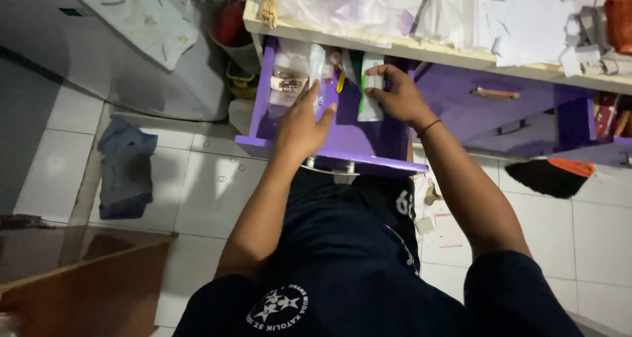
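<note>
White-tiled floor below, 2 hands work an open purple drawer (342, 146): right hand (395, 93) pinches a small white packet (374, 81) directly ahead; left hand (304, 121), fingers spread, rests beside it.

The open purple painted-wood drawer (342, 139) under my hands looks smooth with a dull sheen. My right hand (395, 97) pinches a small white paper-like packet (373, 82), matt; my left hand (303, 123) rests on thin, glossy clear plastic wrapping (316, 67). The pale bare-wood table edge (368, 44) above is matt, heaped with crinkled white paper sheets (526, 21). The white ceramic floor tiles (210, 192) shine, and the crumpled blue-grey cloth (125, 169) on them looks soft and dull.
</note>
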